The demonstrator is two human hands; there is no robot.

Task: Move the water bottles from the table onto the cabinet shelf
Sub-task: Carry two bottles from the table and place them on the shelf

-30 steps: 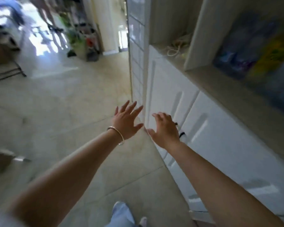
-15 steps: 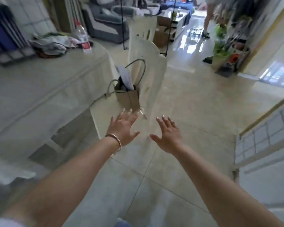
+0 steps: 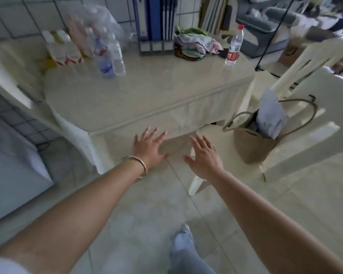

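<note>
A cream-covered table [image 3: 147, 99] fills the middle of the view. Two clear water bottles stand close together at its back left: one with a blue label [image 3: 103, 59] and one beside it [image 3: 118, 58]. A third bottle with a red cap and red label [image 3: 234, 48] stands upright at the back right edge. My left hand [image 3: 148, 148], with a bangle on the wrist, and my right hand [image 3: 205, 157] are stretched out in front of the table's near edge, fingers spread, holding nothing. The cabinet is out of view.
A white chair [image 3: 297, 139] at the table's right carries a tan handbag [image 3: 255, 143]. Cartons [image 3: 62, 51], a plastic bag [image 3: 99, 18], a blue file rack [image 3: 155, 24] and a heap of cloth [image 3: 194, 44] crowd the table's back. Another white chair [image 3: 14, 84] stands left.
The view has swung left from the cabinet, across the floor, to the table. Both hands stay open and outstretched, now close to the table's near edge.
</note>
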